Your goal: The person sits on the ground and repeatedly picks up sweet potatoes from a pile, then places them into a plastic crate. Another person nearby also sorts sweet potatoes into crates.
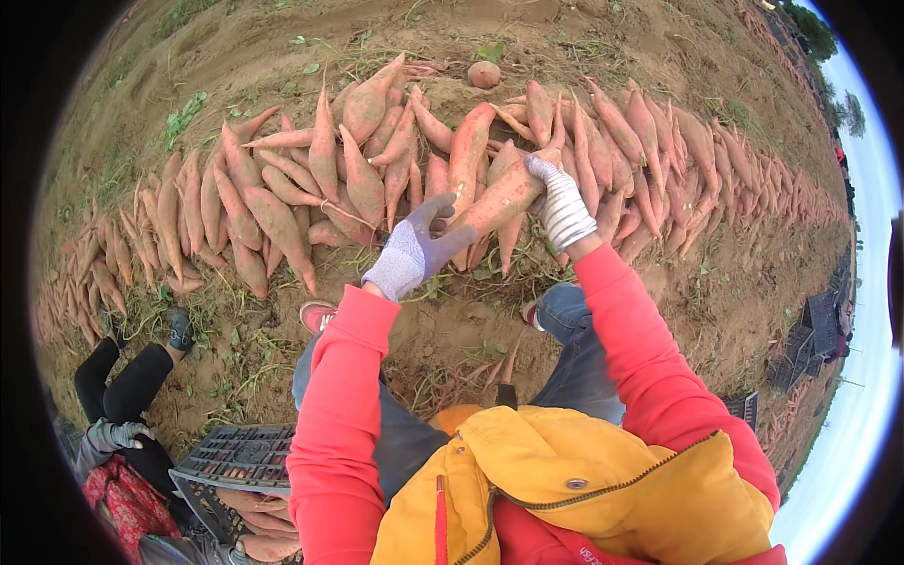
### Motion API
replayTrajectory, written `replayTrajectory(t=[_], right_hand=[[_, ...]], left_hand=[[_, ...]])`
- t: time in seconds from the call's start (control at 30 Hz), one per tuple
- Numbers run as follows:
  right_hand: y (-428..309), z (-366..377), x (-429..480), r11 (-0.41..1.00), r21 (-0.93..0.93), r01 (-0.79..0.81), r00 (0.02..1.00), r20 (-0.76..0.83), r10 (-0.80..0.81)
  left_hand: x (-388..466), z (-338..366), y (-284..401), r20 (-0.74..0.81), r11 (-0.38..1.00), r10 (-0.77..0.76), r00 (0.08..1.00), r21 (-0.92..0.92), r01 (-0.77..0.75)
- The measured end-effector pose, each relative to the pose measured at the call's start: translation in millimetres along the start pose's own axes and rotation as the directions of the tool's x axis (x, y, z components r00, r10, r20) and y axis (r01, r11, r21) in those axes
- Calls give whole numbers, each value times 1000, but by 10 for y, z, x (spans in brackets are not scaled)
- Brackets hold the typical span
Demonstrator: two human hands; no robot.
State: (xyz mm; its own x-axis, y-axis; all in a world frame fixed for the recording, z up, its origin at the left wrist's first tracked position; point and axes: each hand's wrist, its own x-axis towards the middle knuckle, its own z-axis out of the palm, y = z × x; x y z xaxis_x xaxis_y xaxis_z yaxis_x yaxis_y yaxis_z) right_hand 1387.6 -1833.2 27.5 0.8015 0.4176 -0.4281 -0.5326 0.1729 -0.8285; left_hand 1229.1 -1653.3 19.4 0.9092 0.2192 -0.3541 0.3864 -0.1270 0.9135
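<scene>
A large, soil-dusted sweet potato [503, 200] lies slantwise between my gloved hands. My left hand [417, 251], in a pale glove with a darker coated palm, holds its lower left end, thumb along the near side. Around the upper right end is my right hand [563, 203], in a striped glove; part of that end is hidden by its fingers. Just beyond, a redder, thick sweet potato [466, 152] rests on the long heap. To the left of my hands lie more dirt-covered sweet potatoes [360, 176], several with thin pointed tips.
The heaped row curves across the soil [452, 339] on both sides. At lower left stands a black plastic crate [240, 452] with sweet potatoes inside. Beside it sits another person, one gloved hand [120, 436] visible. More dark crates [805, 346] stand far right.
</scene>
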Motion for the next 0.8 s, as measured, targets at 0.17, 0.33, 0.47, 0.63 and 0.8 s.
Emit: replayTrajectory(t=[0.17, 0.33, 0.47, 0.63, 0.8], right_hand=[[229, -93, 46, 981, 44, -188, 968, 177, 177], [-41, -1008, 550, 520, -842, -140, 953, -257, -160], [250, -1295, 767, 156, -945, -287, 944, -306, -122], [407, -1200, 784, 2, -959, -284, 927, -275, -255], [71, -1189, 695, 69, -988, -141, 966, -153, -208]], left_hand=[[-15, 133, 36, 156, 995, -104, 982, 15, 103], [133, -120, -49, -99, 988, -155, 983, -25, 153], [179, -256, -111, -260, 994, -97, 961, -69, 81], [239, -289, -89, -295, 984, -58, 954, -178, 4], [230, -341, -72, -289, 976, -131, 948, -208, 72]])
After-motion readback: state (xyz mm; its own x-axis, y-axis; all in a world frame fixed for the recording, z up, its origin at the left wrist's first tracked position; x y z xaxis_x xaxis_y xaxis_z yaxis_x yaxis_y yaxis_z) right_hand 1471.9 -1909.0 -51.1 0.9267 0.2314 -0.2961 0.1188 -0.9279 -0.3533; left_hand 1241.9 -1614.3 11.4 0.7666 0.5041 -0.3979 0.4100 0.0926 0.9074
